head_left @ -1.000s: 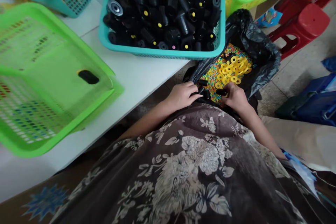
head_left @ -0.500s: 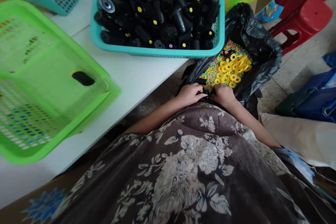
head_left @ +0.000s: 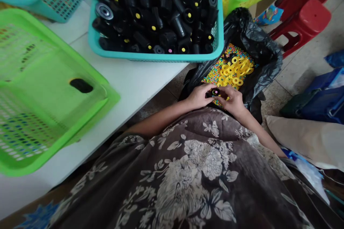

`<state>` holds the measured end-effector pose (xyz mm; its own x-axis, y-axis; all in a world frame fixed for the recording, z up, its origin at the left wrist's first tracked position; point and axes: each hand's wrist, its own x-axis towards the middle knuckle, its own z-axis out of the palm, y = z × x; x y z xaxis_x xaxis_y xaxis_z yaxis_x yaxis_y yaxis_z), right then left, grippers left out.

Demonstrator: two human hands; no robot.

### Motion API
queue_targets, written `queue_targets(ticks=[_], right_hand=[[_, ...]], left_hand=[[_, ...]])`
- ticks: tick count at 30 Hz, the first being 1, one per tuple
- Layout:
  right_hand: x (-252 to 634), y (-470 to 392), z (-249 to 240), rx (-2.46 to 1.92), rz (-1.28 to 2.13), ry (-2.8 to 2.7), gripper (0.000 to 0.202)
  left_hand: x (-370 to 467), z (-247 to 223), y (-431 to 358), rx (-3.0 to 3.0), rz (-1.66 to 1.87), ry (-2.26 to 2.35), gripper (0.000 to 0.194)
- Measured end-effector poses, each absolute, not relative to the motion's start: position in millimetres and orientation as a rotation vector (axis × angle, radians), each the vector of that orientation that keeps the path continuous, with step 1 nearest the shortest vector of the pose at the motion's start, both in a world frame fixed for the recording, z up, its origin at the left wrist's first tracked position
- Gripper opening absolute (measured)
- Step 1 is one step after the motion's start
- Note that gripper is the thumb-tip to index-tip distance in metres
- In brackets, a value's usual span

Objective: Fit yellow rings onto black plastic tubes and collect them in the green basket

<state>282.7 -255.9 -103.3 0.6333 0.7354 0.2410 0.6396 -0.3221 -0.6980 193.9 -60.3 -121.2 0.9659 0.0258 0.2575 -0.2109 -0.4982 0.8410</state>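
Black plastic cylinder (head_left: 215, 92), gripped by the person's left hand (head_left: 200, 96) and pinched by the right hand (head_left: 233, 101), pink-dotted end visible, seems best kept steady above the multicoloured beads (head_left: 208, 77).

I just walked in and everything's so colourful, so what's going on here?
Someone in flowered clothes has a small black piece with a pink dot in the left grip, and the right grip is close at its end. In front is an opened black bag with tiny coloured beads and yellow rings. A turquoise basket on the white table is heaped with black pieces.
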Motion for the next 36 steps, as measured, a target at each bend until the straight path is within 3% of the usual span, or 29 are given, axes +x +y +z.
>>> queue_targets(ticks=[4,9,14,17,21,31,36], right_hand=[[296,-255,-106,-2.124,0.287,-1.091,0.032],[309,-232,-100,-2.670,0.194,-1.259,0.035],[311,-217,-94,-2.816,0.330,-1.392,0.034],[313,-225,-97,-2.662,0.173,-1.126,0.030],[310,-238,-96,-2.144,0.042,-0.681,0.025],[297,-245,-78,-1.576,0.406,-0.194,0.040],[295,-240,-85,-1.540,0.478,-0.107,0.044]], left_hand=[[195,-124,-63,2.080,0.322,-0.041,0.016],[193,-127,-60,2.081,0.351,0.067,0.018],[188,-126,-58,2.059,0.350,0.160,0.016],[186,-124,-59,2.062,0.354,0.154,0.017],[189,-123,-61,2.068,0.355,0.146,0.014],[216,-115,-76,2.115,0.201,0.053,0.018],[219,-110,-82,2.109,0.232,-0.003,0.015]])
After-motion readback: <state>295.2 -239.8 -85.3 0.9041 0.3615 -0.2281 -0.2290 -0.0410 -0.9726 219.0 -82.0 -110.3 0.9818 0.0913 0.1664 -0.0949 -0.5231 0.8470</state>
